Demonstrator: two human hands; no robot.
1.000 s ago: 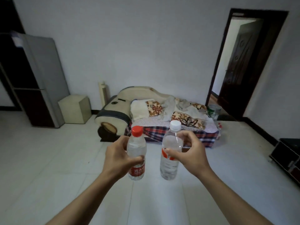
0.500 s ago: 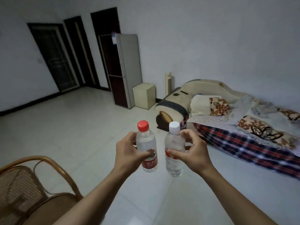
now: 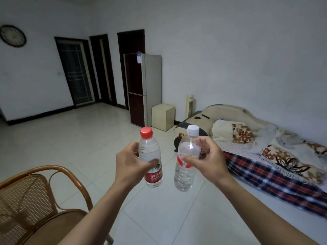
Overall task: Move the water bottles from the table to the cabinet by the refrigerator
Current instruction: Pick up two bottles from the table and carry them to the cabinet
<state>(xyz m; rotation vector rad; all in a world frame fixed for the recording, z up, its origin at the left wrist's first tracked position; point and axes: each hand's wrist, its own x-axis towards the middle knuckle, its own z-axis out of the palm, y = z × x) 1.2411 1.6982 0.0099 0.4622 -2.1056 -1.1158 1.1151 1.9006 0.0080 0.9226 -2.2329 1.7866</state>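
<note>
My left hand (image 3: 130, 162) grips a clear water bottle with a red cap and red label (image 3: 150, 152), held upright in front of me. My right hand (image 3: 209, 160) grips a second clear bottle with a white cap (image 3: 185, 167), also upright. The two bottles are side by side and apart, above the tiled floor. Across the room stands a tall refrigerator (image 3: 144, 89) against the wall, with a small cream cabinet (image 3: 162, 116) right beside it on the floor. The table is out of view.
A rattan chair (image 3: 31, 200) stands close at the lower left. On the right a low bed with plaid bedding and pillows (image 3: 276, 167) runs along the wall, next to a cream massage chair (image 3: 203, 119). Dark doorways (image 3: 77, 71) line the far left wall.
The view has swung left: the refrigerator and cabinet have shifted from the left edge toward the centre, the bed has slid right, and the rattan chair has come into view. Both hands still hold their bottles.
</note>
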